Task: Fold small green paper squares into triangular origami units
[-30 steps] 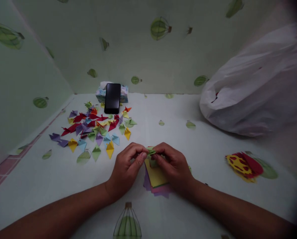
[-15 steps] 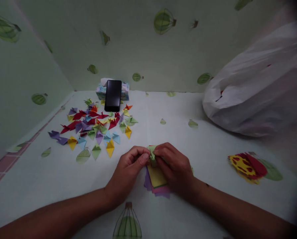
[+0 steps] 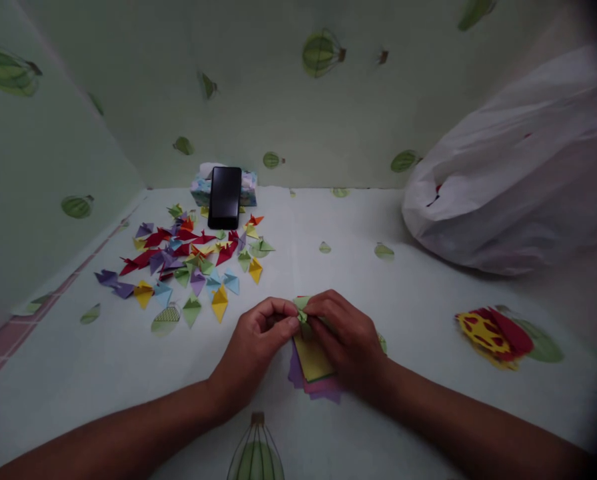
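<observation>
A small folded piece of light green paper (image 3: 302, 316) is pinched between my two hands at the middle of the view. My left hand (image 3: 258, 343) grips its left side with thumb and forefinger. From the right, my right hand (image 3: 348, 337) closes its fingers on the same piece and hides part of it. Beneath it lies a stack of coloured paper (image 3: 314, 359), yellow on top with pink and purple sheets fanned out below. My right hand covers the stack's right edge. Several folded paper birds (image 3: 192, 309) in many colours are spread at the left.
A black phone (image 3: 225, 198) leans on a tissue box (image 3: 249, 188) near the wall. A large white plastic bag (image 3: 488, 193) stands at the right. Red and yellow cut-out pieces (image 3: 496, 337) lie on the balloon-patterned surface (image 3: 408, 427) below it.
My fingers have shifted slightly around the green paper, which looks more compact and turned. The whole view has moved a little; the other objects stay in place.
</observation>
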Available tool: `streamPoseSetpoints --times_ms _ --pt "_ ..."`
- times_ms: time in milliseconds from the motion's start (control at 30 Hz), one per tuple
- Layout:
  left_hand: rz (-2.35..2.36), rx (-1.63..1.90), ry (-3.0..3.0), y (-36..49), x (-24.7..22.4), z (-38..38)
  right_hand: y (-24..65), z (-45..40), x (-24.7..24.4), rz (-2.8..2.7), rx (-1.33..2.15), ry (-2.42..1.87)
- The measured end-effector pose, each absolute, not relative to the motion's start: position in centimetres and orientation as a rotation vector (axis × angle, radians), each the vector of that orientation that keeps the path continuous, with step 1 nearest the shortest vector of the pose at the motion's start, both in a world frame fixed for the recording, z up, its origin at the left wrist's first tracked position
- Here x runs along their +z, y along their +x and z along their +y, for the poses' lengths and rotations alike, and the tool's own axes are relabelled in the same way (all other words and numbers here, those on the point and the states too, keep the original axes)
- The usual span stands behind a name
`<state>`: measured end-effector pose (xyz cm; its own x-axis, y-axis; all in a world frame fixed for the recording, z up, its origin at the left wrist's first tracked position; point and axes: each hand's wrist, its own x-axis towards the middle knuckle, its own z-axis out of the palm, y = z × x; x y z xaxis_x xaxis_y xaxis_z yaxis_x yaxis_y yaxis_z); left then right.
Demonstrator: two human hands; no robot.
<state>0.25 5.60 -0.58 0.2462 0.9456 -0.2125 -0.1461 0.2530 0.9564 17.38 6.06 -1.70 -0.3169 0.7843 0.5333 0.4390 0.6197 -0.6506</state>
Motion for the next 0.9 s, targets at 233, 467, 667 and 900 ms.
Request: streamPoseSetpoints --times_ms 233,467,667,900 --pt "1.011 0.924 0.962 0.28 -0.82 5.82 17.38 6.39 -2.01 -1.943 0.517 -0.891" --pt "1.001 0.918 0.919 0.24 -1.09 6.05 17.54 6.56 -2.13 -1.913 0.527 -0.925" --pt "1.086 0.961 1.027 0.34 -0.40 6.27 17.50 6.50 -1.85 -1.868 0.464 -0.852" --pt "1.120 0.961 1.273 0.11 -0.51 6.18 17.40 6.45 -1.88 -1.891 0.433 -0.822"
